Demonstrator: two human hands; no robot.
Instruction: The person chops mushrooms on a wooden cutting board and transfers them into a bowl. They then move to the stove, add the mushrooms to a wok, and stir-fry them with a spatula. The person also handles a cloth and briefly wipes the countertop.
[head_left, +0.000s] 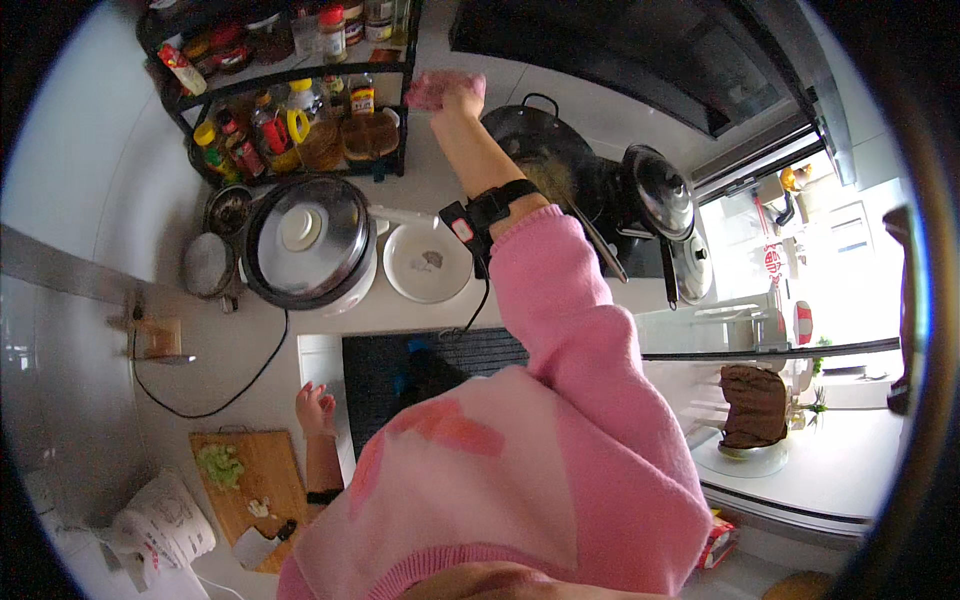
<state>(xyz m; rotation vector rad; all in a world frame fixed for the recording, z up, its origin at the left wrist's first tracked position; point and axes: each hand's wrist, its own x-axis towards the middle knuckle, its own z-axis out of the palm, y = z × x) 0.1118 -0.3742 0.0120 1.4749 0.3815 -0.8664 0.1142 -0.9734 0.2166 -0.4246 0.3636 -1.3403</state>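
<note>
My right hand [466, 100], its arm stretched far forward, grips a crumpled pink cloth [430, 90] between the spice rack and the wok. The cloth lies against the pale surface at the back; my fingers are partly hidden by it. Just right of that forearm sits the black wok [535, 120] on the stove, with a long utensil handle [600, 245] sticking out toward me. My left hand [316, 408] hangs low near the counter's front edge, fingers apart and holding nothing. Below it is a wooden cutting board [225, 500] with chopped green vegetable [220, 466], small white pieces and a cleaver [258, 548].
A black rack [290, 72] of bottles and jars stands at the back left. Before it are a lidded cooker [310, 240] and a white plate [428, 262] with small grey bits. A lidded pot [660, 190] stands right of the wok. A cord [250, 390] trails across the left counter.
</note>
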